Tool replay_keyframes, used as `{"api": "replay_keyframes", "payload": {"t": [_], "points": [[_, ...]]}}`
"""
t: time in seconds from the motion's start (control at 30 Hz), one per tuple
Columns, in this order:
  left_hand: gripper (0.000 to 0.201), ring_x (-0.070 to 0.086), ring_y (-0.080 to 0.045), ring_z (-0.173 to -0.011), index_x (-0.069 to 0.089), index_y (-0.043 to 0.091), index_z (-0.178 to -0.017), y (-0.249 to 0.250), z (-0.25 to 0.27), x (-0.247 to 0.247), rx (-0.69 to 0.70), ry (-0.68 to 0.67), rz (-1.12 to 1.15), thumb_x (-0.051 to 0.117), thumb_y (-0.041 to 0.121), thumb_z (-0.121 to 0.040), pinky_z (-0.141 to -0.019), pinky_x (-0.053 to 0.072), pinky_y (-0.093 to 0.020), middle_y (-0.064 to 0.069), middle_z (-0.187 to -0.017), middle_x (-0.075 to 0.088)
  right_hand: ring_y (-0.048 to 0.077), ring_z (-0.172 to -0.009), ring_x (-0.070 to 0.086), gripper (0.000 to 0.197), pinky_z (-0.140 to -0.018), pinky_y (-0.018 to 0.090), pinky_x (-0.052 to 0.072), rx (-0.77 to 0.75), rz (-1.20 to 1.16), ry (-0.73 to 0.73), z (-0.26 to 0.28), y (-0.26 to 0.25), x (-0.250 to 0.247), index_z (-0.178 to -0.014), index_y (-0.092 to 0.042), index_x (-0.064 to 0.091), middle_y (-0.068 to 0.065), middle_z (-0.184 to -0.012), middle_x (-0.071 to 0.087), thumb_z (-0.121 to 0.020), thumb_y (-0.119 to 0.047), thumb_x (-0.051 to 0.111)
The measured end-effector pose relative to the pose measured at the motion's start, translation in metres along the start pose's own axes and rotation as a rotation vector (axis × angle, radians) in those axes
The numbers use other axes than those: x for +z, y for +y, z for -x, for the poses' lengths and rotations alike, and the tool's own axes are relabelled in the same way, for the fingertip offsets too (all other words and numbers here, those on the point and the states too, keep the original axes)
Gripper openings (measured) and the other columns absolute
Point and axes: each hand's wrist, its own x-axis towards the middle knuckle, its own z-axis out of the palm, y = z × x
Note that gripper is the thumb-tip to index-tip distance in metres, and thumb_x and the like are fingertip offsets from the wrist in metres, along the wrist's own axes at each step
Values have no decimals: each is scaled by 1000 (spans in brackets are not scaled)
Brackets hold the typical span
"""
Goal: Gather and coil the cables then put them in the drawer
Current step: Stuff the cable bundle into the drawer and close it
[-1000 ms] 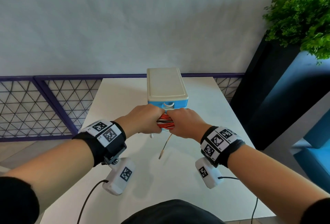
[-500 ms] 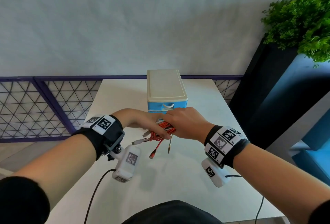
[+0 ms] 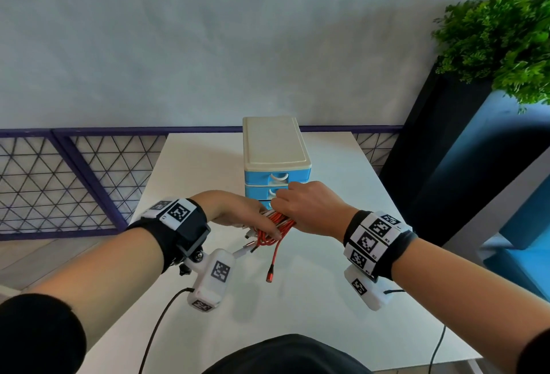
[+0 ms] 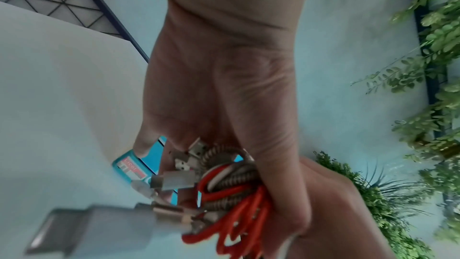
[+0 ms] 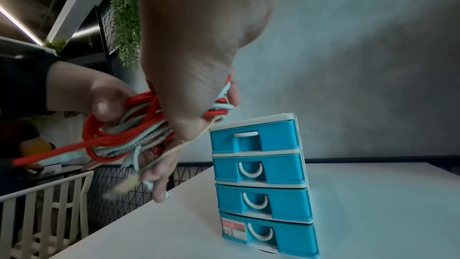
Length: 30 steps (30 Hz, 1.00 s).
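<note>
A bundle of red, white and braided cables (image 3: 275,229) hangs above the white table (image 3: 312,299), just in front of the blue drawer unit (image 3: 275,147). My left hand (image 3: 238,213) grips the bundle from the left, thumb on top and fingers beneath. My right hand (image 3: 312,210) grips it from the right with curled fingers. A red plug (image 3: 270,272) and several metal connectors (image 4: 174,180) dangle free. In the right wrist view the cable bundle (image 5: 129,137) sits level with the top of the drawer unit (image 5: 259,164), whose drawers are all closed.
A purple mesh railing (image 3: 59,180) runs behind and left of the table. A dark planter with a green plant (image 3: 506,40) stands at the right. A white chair (image 5: 49,204) is beside the table's left edge. The wrist cameras' black leads trail off the near edge.
Both hands have risen with the bundle. The left hand has turned so its fingers lie under the cables, and loose connector ends have dropped out and hang down.
</note>
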Motion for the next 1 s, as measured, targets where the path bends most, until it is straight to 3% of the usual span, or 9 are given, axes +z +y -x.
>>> {"api": "replay_keyframes", "payload": {"t": [0.1, 0.2, 0.37, 0.47, 0.53, 0.63, 0.73, 0.87, 1.0], "points": [[43, 55, -17, -84, 63, 13, -97, 1, -4, 0, -29, 170, -149, 64, 47, -70, -94, 46, -35, -10, -94, 65, 22, -78, 61, 16, -51, 30, 35, 58, 22, -66, -1, 0, 0, -102, -17, 59, -1, -91, 63, -87, -21, 63], [36, 58, -18, -85, 64, 16, -103, 3, -6, 1, 7, 269, -242, 61, 40, -76, -89, 50, -39, -10, -103, 69, 22, -90, 60, 24, -59, 31, 39, 118, 21, -118, -3, -5, -4, -114, -17, 53, 0, -104, 61, -91, -20, 57], [28, 64, -21, -89, 65, 17, -104, 3, -4, 3, 57, 263, -269, 62, 34, -81, -85, 51, -34, -6, -101, 70, 22, -82, 62, 19, -64, 32, 43, 137, -16, -196, -4, -5, -8, -105, -17, 53, -2, -93, 62, -86, -18, 55], [16, 63, -13, -84, 64, 25, -95, 1, -5, 5, 71, 224, -261, 63, 35, -83, -77, 49, -23, 4, -91, 69, 20, -77, 62, 12, -65, 30, 44, 126, -88, -251, -5, -5, -8, -96, -21, 51, -5, -82, 57, -85, -20, 55], [7, 62, -12, -82, 62, 32, -89, 0, -5, 6, 86, 199, -256, 63, 35, -82, -78, 48, -22, 8, -87, 67, 20, -79, 62, 16, -68, 32, 50, 129, -152, -283, -4, -4, -7, -98, -21, 51, -5, -86, 60, -83, -19, 57], [9, 63, -12, -84, 61, 33, -90, -3, -7, 8, 94, 179, -259, 63, 32, -82, -80, 49, -24, 8, -89, 67, 20, -84, 61, 27, -72, 34, 51, 134, -227, -349, -2, -5, -5, -106, -21, 51, -5, -95, 61, -80, -23, 60], [6, 63, -8, -75, 62, 32, -85, -5, -8, 8, 102, 154, -246, 62, 26, -82, -75, 49, -23, 9, -82, 67, 21, -88, 61, 30, -73, 35, 51, 142, -232, -284, -2, -10, 2, -109, -20, 51, -3, -100, 62, -81, -28, 60], [14, 64, -15, -80, 66, 25, -90, -8, -10, 5, 68, 183, -230, 63, 31, -77, -83, 52, -32, -1, -92, 71, 25, -84, 62, 18, -65, 35, 45, 155, -153, -113, -1, -13, 15, -102, -15, 55, 2, -94, 64, -89, -27, 54], [8, 61, -14, -80, 59, 34, -83, 2, -10, -2, 31, 242, -330, 65, 35, -78, -76, 50, -29, 4, -89, 67, 26, -89, 63, 17, -66, 34, 43, 195, -152, -111, -3, -8, 18, -104, -14, 57, 3, -99, 66, -91, -22, 51]]}}
